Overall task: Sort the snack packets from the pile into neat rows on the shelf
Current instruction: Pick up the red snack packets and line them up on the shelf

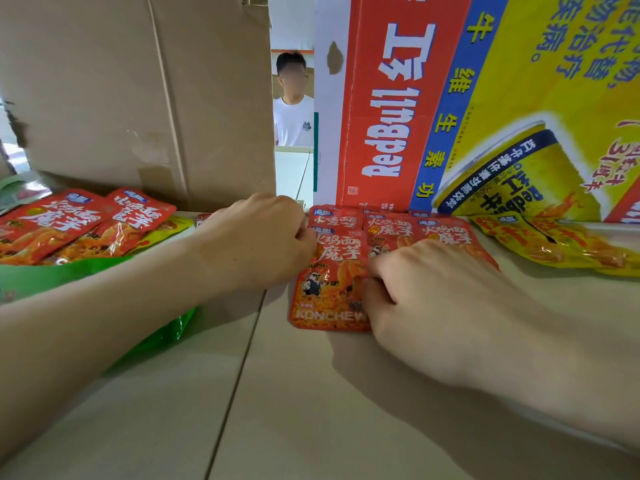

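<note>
Several red snack packets (329,275) lie flat in overlapping rows on the beige shelf (242,393), in front of the Red Bull carton. My left hand (256,240) has its fingers curled at the left edge of the front red packet. My right hand (426,292) has its fingers curled onto that packet's right side and covers the packets beside it. A loose pile of red packets (69,223) sits at the left on a green bag (52,275). Yellow packets (554,244) lie at the right.
A brown cardboard box (138,91) stands at the back left. A red, blue and yellow Red Bull carton (450,98) stands at the back right. Through the gap between them, a person in a white T-shirt (293,119) stands beyond the shelf.
</note>
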Tool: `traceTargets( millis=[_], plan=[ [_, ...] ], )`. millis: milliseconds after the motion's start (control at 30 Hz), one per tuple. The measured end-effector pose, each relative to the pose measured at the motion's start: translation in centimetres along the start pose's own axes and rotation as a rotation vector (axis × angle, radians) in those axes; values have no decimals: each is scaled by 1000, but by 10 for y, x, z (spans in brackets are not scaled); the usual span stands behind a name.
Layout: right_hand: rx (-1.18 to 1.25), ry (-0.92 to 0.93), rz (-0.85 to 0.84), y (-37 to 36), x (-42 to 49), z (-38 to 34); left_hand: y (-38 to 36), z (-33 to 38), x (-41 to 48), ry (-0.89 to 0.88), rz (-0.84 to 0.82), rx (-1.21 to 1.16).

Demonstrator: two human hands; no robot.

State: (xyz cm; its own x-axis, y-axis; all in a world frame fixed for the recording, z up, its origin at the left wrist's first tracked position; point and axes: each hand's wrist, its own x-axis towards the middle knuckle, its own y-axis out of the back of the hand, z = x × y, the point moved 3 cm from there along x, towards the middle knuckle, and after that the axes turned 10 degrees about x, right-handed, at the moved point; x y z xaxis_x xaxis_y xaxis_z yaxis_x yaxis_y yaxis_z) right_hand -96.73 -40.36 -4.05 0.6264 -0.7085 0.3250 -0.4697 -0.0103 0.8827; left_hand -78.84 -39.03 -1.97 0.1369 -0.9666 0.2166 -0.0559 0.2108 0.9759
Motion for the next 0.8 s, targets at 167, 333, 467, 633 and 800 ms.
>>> traceTargets(
  millis=[167,333,467,633,800],
  plan=[
    [-38,21,-51,6,-1,-6,-1,-2,1,-8,-4,-5],
    [-4,15,-86,12,-2,-20,-1,2,0,-24,-11,29],
    [-37,12,-136,21,-4,-32,2,3,1,-40,8,20],
    [-61,-2,-185,32,-6,-41,6,1,-1,-39,43,-25],
    [-55,0,-185,28,-5,-38,-4,0,3,-40,-19,2]
  ],
)
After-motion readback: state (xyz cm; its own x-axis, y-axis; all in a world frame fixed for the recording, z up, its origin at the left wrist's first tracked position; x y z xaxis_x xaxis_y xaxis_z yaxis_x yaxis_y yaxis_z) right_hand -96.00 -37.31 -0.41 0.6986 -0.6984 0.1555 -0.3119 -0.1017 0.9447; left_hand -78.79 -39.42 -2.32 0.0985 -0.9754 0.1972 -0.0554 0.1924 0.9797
